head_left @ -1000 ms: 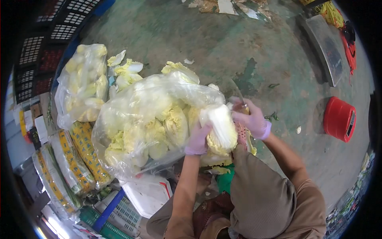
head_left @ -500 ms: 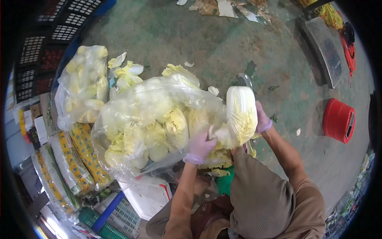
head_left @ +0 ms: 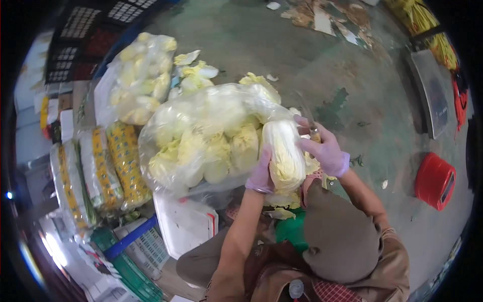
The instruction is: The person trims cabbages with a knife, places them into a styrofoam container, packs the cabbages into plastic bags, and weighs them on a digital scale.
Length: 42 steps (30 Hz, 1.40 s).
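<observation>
A napa cabbage (head_left: pixel 285 156) with a white base and pale yellow leaves is held upright between my gloved hands. My left hand (head_left: pixel 261 170) wraps its left side. At its upper right, my right hand (head_left: pixel 326 151) has its thumb against the cabbage and a knife (head_left: pixel 315 134) in its grip; the knife's handle shows between the fingers, and its blade is hard to make out. Left of my hands lies a large clear plastic bag (head_left: pixel 166 131) filled with several more cabbages. Loose leaves (head_left: pixel 282 214) lie below the held cabbage.
Another filled plastic bag (head_left: pixel 143 80) stands at the upper left near loose leaves (head_left: pixel 198 75). Yellow-patterned packages (head_left: pixel 128 163), a white foam box lid (head_left: pixel 183 226) and a green crate (head_left: pixel 126 274) are at lower left. A red bucket (head_left: pixel 435 181) and a grey bin (head_left: pixel 427 93) stand right.
My left hand has gone from the bag's edge to the cabbage's left side. My right hand has shifted round to the cabbage's upper right, bringing the knife handle into sight. The camera view has shifted.
</observation>
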### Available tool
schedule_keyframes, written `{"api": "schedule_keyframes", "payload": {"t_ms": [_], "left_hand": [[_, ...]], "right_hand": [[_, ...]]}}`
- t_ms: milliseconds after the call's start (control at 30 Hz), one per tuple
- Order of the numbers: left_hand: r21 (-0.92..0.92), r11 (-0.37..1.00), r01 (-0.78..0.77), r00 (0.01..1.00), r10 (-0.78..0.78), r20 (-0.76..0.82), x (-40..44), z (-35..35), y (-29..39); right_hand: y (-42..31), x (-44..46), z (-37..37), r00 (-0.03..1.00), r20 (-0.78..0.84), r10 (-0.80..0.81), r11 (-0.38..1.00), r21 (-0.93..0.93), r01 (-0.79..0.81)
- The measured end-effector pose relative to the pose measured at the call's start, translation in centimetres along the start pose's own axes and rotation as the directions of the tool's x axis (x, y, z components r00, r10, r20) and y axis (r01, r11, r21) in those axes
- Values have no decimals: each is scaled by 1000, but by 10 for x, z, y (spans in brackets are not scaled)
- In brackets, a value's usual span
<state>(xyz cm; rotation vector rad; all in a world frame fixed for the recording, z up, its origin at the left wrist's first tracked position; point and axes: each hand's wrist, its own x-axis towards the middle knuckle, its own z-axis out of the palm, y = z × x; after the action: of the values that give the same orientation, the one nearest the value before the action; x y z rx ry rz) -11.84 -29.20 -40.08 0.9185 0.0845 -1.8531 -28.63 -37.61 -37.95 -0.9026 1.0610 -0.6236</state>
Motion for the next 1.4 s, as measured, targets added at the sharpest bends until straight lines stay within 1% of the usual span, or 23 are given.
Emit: {"api": "schedule_keyframes", "payload": {"t_ms": [100,133,233,300,333,367,433,500,567,633,767,867,900,967,1000,1067,1100,1167,1200,1233,1300,1333,1400], "left_hand": [[-147,976,-158,984,167,54,-26,4,-5],[-143,972,-186,979,195,54,-34,2,-8],[-53,929,-365,931,365,-13,-56,4,-13],[32,866,-499,866,499,-13,-71,9,-11],[114,798,-591,802,597,-15,-79,11,-11],[108,782,-614,786,618,-7,-89,15,-12],[317,647,-693,676,736,-24,-108,18,-12],[375,636,-674,662,746,-76,-131,30,-11],[428,631,-647,645,752,-136,-149,34,-13],[586,486,-649,561,825,-64,-160,30,-17],[595,393,-701,484,875,-9,-180,24,-23],[715,296,-634,404,915,-21,-186,19,-26],[682,385,-621,452,887,-89,-187,19,-25],[599,537,-594,558,811,-173,-184,10,-25],[595,539,-595,555,812,-181,-178,-5,-24],[275,744,-609,703,667,-247,-170,-32,-26],[-141,838,-527,848,507,-153,-190,-13,-25],[-420,777,-469,866,498,-46,-209,-14,-25],[-461,789,-407,844,517,139,-208,-35,-23],[-467,777,-422,841,529,119,-211,-46,-24],[-443,751,-491,825,564,41,-226,-51,-19],[-360,777,-517,821,569,49,-236,-54,-17],[-370,733,-571,806,586,-84,-249,-74,-16]], "right_hand": [[-9,-12,9,989,148,17,988,-155,7],[-8,-16,15,979,198,-50,955,-277,105],[-9,-24,28,938,312,-152,864,-418,279],[-21,-29,35,880,392,-269,825,-379,420],[-38,-37,38,905,422,-54,926,-319,204],[-51,-45,42,872,462,164,962,-272,-37],[-60,-61,50,854,509,111,980,-201,-8],[-59,-70,56,829,555,67,991,-130,7],[-47,-71,65,830,553,-69,963,-182,201],[-44,-77,75,818,572,-64,959,-191,208],[-35,-79,87,794,605,-54,904,-308,296],[-33,-81,96,792,610,-37,910,-307,279],[-31,-78,98,786,617,-29,907,-315,281],[-25,-68,101,847,529,48,780,-549,299],[-28,-68,104,867,494,69,719,-627,300],[-13,-59,107,966,231,-116,624,-740,252],[-5,-45,102,954,282,-102,801,-546,247],[2,-33,92,954,281,-101,764,-592,255],[5,-32,98,954,280,-106,726,-634,267],[9,-36,99,955,291,-54,774,-592,224],[15,-29,95,867,474,156,647,-712,272],[20,-27,94,825,469,314,532,-807,257],[28,-34,89,795,567,216,751,-617,237]]}}
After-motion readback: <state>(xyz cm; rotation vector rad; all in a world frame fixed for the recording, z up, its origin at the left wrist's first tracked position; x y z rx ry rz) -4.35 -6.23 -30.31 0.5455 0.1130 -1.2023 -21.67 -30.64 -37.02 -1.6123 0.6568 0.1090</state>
